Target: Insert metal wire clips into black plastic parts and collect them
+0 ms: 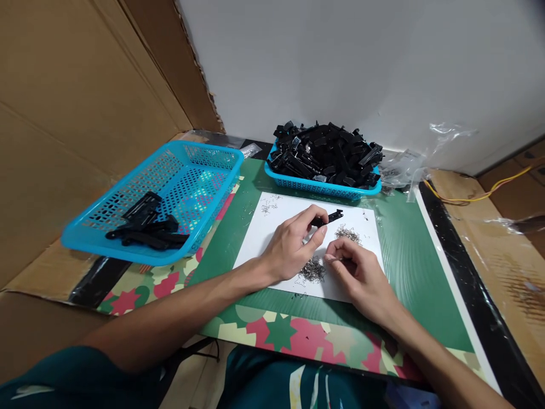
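My left hand (293, 241) is closed on a narrow black plastic part (334, 216), whose notched end sticks out to the right past my fingertips. Close beside it, my right hand (361, 278) is pinched shut; a thin sliver shows at the fingers, too small to name. Below and between the hands lies a pile of small metal springs or clips (313, 270) on a white sheet (251, 244). A second, lighter pile of small wire pieces (347, 233) sits just beyond my right fingers. Several loose bits (268, 204) are scattered at the sheet's far left corner.
A blue basket (238, 165) at the left holds several black parts (149, 224). Another blue basket (315, 187), heaped with black parts (327, 150), stands at the back by the wall. Plastic bags (402, 170) and a yellow cable (489, 190) lie to the right. Cardboard (76, 85) borders the left.
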The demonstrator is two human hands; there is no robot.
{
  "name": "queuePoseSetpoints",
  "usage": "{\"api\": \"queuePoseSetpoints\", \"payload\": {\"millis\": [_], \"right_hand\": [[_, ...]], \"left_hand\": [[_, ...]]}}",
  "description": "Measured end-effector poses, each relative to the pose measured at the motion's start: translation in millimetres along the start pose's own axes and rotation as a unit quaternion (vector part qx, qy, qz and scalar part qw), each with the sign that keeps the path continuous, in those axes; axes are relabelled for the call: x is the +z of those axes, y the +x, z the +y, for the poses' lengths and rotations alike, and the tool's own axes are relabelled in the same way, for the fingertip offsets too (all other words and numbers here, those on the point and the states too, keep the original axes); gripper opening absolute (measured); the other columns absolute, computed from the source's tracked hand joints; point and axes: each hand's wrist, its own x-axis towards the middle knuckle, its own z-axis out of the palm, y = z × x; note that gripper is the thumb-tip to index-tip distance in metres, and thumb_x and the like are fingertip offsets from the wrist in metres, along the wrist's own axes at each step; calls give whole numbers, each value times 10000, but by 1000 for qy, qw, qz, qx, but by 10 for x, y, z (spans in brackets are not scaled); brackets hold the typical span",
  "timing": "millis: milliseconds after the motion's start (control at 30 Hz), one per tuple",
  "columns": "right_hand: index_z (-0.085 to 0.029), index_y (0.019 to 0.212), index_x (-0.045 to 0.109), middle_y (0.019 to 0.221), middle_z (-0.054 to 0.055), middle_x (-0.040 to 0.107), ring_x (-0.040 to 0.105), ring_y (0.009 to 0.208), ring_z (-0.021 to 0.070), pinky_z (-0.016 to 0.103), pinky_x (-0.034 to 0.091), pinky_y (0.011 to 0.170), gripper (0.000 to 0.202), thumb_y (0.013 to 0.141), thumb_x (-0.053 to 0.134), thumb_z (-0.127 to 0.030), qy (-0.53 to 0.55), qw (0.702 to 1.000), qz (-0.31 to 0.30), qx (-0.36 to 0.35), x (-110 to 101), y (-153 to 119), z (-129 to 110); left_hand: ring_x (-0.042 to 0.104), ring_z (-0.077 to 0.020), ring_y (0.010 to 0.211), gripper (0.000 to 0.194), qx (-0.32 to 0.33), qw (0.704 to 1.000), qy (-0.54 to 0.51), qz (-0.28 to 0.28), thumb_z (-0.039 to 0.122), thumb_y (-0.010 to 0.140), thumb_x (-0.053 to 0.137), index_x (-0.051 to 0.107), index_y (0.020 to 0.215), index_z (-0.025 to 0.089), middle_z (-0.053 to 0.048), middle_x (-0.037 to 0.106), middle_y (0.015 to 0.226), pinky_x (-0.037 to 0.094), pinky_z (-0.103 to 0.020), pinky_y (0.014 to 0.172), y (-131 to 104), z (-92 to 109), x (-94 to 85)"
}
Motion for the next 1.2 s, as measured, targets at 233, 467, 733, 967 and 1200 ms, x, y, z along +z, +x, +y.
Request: {"api": "queuePoseSetpoints", "payload": {"millis": [233,467,733,967,1200], "right_hand": [[-203,900,663,684,-32,490,447,611,139,262,344,546,225,995,638,-406,87,995,55,18,-35,5,-37],[-180,875,650,576,-86,363,264,511,89,231,185,465,410,869,766,-573,152,979,52,129,-454,-24,3],[-181,803,602,565,-84,410,267,514,75,226,184,468,397,847,787,-530,133,976,11,175,-675,-200,30],[-171,757,604,663,-26,558,416,579,91,227,269,520,299,817,793,-396,137,975,-1,176,-619,-154,64],[-167,813,635,712,-15,575,428,610,99,236,279,537,294,823,788,-419,148,972,-35,178,-589,-121,71]], "left_hand": [[572,-130,734,108,7,1000,-2,-5,290,1039,538,586,1084,204,6,640,872,449,-271,673,6,-2,-8],[695,-194,915,403,58,996,-20,-71,320,1085,508,423,1459,196,-89,723,1129,537,-336,801,-29,-28,-3],[661,-211,857,258,263,946,127,-143,266,1093,514,659,1252,124,-85,778,1000,477,-356,793,-14,-12,65],[647,-215,905,254,256,941,129,-182,283,1075,555,692,1240,146,-85,756,1031,464,-350,806,-7,-31,68],[647,-216,983,251,213,960,88,-161,207,1058,557,663,1278,152,-82,723,1069,483,-362,872,-13,20,64]]}}
